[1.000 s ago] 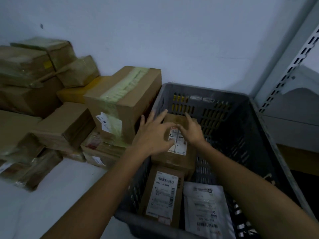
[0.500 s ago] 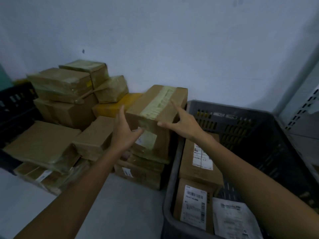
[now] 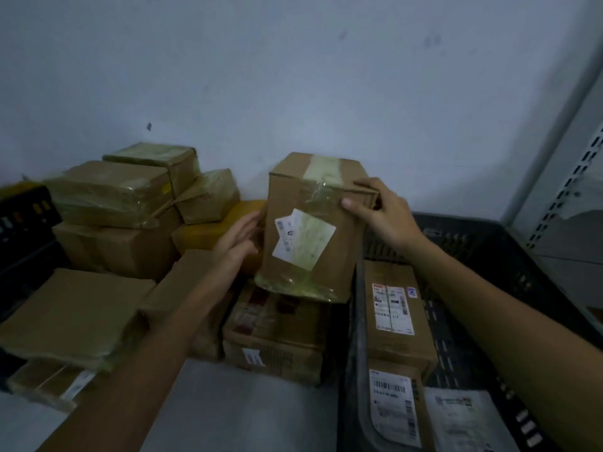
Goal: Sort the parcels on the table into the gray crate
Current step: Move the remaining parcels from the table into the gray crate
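Note:
A tall brown cardboard box (image 3: 306,223) with clear tape and a white label is tipped up on end above the parcel pile. My left hand (image 3: 236,239) presses flat against its left side. My right hand (image 3: 380,212) grips its upper right corner, thumb on the front face. The gray crate (image 3: 489,243) stands just right of the box. Inside the crate lie two labelled brown boxes (image 3: 393,308) (image 3: 393,409) and a white mailer (image 3: 463,419).
More brown parcels are piled left of the crate: a taped stack (image 3: 111,194) at the back, a yellow parcel (image 3: 208,233), flat boxes (image 3: 75,318) in front, and a box (image 3: 277,334) under the held one. A black crate (image 3: 23,223) sits far left. Metal shelving (image 3: 574,177) rises at right.
My hands left the crate, went to the tall box on the pile and took hold of it. The box has been tipped up from lying flat and lifted, label facing me.

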The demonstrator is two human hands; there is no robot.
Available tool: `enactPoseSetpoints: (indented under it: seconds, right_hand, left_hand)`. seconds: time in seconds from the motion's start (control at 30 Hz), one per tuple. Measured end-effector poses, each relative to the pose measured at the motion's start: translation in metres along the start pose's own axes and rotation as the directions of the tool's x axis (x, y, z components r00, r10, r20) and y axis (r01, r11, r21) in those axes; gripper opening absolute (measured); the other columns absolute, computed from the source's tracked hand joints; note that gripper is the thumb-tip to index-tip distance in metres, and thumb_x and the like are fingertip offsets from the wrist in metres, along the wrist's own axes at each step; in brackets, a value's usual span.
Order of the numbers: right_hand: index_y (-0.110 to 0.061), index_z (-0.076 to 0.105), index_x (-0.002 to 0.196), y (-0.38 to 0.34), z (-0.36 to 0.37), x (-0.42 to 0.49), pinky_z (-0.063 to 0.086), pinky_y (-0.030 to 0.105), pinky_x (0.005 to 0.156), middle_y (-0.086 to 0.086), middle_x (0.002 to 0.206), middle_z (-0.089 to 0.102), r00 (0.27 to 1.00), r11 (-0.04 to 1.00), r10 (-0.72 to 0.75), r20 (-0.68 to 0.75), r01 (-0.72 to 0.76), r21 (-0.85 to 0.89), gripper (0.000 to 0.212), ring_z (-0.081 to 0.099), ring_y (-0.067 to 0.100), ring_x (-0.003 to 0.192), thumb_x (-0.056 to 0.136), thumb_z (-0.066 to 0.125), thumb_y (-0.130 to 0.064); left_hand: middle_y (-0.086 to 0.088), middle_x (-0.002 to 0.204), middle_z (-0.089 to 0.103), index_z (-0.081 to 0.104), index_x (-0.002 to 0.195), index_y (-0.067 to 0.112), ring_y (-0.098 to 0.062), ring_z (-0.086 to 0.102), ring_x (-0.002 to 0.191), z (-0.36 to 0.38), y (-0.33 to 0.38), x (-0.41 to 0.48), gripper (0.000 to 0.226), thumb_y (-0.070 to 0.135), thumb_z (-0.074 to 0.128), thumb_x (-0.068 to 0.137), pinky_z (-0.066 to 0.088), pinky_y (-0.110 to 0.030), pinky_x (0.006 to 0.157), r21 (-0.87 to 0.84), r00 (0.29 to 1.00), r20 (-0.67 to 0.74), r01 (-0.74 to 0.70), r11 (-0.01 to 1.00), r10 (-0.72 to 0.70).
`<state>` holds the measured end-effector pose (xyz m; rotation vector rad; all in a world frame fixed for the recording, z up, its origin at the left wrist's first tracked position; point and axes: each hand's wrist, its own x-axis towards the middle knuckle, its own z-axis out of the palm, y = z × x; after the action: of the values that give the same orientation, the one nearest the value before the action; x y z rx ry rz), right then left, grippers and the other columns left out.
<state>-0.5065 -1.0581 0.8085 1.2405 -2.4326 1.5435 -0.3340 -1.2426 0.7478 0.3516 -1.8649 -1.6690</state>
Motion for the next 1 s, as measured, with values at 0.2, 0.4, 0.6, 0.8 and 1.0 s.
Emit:
enactPoseSetpoints:
  seconds: [0.2,0.4,0.6,0.8,1.0]
  right_hand:
    - [-0.028,0.060,0.099,-0.049,-0.048,0.016,0.057,0.039,0.081,-0.008,0.096,0.064,0.983,0.988,-0.030,-0.180,0.057,0.145,0.023,0.065,0.010,0.088,0.083,0.067,-0.042]
    - [-0.043,0.022,0.145,-0.071,-0.049,0.015,0.038,0.042,0.109,-0.008,0.144,0.045,0.979,0.974,-0.122,-0.163,0.149,0.168,0.069,0.046,0.009,0.129,0.083,0.047,-0.060]
    - [-0.048,0.004,0.146,-0.096,-0.024,0.010,0.042,0.030,0.104,-0.034,0.138,0.033,0.958,0.935,-0.285,0.023,0.273,0.225,0.103,0.040,0.001,0.131,0.063,0.055,-0.081]
    - [-0.023,0.021,0.149,-0.101,-0.020,0.007,0.051,0.028,0.095,-0.020,0.118,0.058,0.915,0.923,-0.332,-0.229,0.365,0.119,0.100,0.059,-0.001,0.109,0.068,0.078,-0.044]
    - [-0.013,0.045,0.134,-0.106,-0.077,0.014,0.050,0.041,0.096,-0.006,0.118,0.063,0.882,0.912,-0.307,-0.358,0.380,0.154,0.071,0.062,0.009,0.107,0.074,0.068,-0.044]
  left_hand:
    - [0.005,0.146,0.035,0.013,0.146,0.030,-0.008,0.036,0.129,0.007,0.011,0.006,0.103,0.012,0.079,0.070,0.036,-0.025,0.103,0.442,0.968,0.078,-0.248,0.862,0.238]
    - [0.020,0.107,0.055,0.039,0.136,0.020,0.008,0.052,0.093,0.023,0.053,0.024,0.076,0.016,0.079,0.071,0.042,-0.007,0.080,0.273,0.947,-0.116,-0.261,0.926,0.301]
    - [0.011,0.087,0.060,0.055,0.110,0.013,-0.018,0.061,0.095,0.031,0.106,0.035,0.045,0.042,0.065,0.077,0.049,-0.024,0.072,-0.088,0.926,-0.342,-0.203,0.975,0.161]
    - [0.005,0.109,0.064,0.050,0.115,0.032,-0.016,0.063,0.101,0.017,0.130,0.039,0.075,0.054,0.078,0.049,0.054,-0.045,0.088,-0.019,0.933,-0.202,-0.307,0.952,0.297]
    - [0.002,0.145,0.038,0.011,0.147,0.034,-0.013,0.044,0.128,0.044,0.119,0.029,0.115,0.035,0.083,0.057,0.045,-0.026,0.096,0.134,0.925,0.083,-0.380,0.915,0.371]
